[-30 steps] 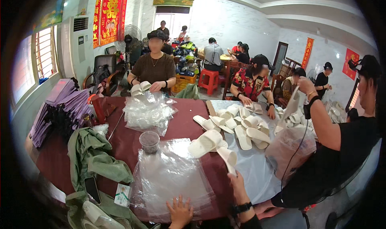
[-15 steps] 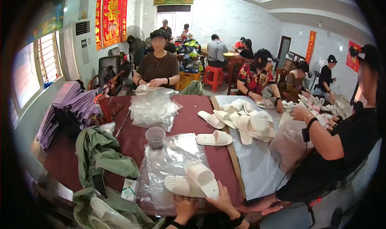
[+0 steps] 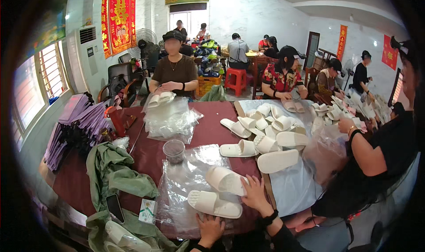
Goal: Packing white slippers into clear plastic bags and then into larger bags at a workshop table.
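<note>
Two cream slippers lie close together on a stack of clear plastic bags at the table's near edge. My right hand holds the upper slipper by its heel, fingers on the edge and wrist coming from the lower right. Just nearer to me, the lower slipper rests flat with its toe to the left. My left hand is below it, fingers spread over the bags with the tips near the sole's edge. A dark band circles my right wrist.
A heap of slippers covers the middle right, with one sole-up slipper in front. A clear tub, phone, small box and green cloth stand left. A co-worker works close on the right.
The upper slipper has shifted up and away from the lower one, with my right hand moving up and right. A sole-up slipper now lies before the heap. The whole view has shifted slightly.
</note>
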The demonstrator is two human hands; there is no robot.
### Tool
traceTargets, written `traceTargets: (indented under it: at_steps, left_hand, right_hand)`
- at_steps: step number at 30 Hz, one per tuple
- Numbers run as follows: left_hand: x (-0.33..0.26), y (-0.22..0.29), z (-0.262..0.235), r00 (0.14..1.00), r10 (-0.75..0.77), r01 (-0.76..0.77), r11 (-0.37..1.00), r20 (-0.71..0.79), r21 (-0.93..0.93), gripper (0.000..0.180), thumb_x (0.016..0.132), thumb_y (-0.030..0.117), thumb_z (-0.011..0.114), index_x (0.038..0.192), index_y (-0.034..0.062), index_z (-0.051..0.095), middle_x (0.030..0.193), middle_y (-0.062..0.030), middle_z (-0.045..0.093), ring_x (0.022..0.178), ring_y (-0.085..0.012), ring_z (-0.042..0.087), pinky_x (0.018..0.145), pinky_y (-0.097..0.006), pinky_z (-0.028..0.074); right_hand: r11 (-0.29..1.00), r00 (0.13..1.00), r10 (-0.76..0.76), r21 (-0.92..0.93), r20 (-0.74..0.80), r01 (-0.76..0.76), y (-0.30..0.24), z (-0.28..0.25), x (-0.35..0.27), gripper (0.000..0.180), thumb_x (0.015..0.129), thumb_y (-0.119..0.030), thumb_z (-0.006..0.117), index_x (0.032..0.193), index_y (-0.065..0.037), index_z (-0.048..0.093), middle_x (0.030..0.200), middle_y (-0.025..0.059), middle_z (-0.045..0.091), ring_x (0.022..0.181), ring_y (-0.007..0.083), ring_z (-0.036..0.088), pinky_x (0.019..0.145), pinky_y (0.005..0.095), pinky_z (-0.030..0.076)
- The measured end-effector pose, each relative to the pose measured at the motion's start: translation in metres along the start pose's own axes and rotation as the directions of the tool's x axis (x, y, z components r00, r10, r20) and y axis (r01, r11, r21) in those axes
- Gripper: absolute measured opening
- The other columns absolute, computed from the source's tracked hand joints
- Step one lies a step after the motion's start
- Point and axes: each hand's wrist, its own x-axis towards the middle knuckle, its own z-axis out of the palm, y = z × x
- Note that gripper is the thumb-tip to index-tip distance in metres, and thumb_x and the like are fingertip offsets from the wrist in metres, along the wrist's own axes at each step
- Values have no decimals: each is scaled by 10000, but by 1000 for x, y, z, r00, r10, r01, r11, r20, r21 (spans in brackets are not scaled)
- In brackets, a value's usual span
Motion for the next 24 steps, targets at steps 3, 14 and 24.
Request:
traceTargets:
  at_steps: [3, 14, 24]
  left_hand:
    - [1, -2, -1, 1000, 7, -7, 1000, 23, -3, 522, 764, 403, 593, 1208, 132, 558, 1317, -227, 439, 1260, -450, 334, 1001, -697, 165]
    - [-3, -5, 3, 999, -3, -1, 994, 36, 109, 484, 839, 431, 528, 1219, 132, 557, 1322, -203, 433, 1261, -465, 314, 1002, -689, 171]
    - [3, 0, 2, 999, 44, -43, 999, -23, 19, 519, 855, 408, 504, 1282, 114, 488, 1292, -208, 455, 1261, -415, 343, 1017, -665, 142]
  right_hand:
    - [1000, 997, 26, -13, 77, -25, -6, 25, 4, 635, 687, -157, 652, 1295, -158, 469, 1391, 168, 350, 1278, 386, 316, 1023, 650, 187]
    - [727, 929, -258, 686, 266, 6, -47, 87, 35, 242, 786, -222, 623, 969, -69, 666, 1144, 245, 483, 1060, 404, 489, 909, 442, 401]
    - [787, 978, -60, 612, 199, -77, -60, 85, 36, 238, 776, -238, 633, 949, -76, 658, 895, 146, 555, 896, 354, 558, 781, 448, 445]
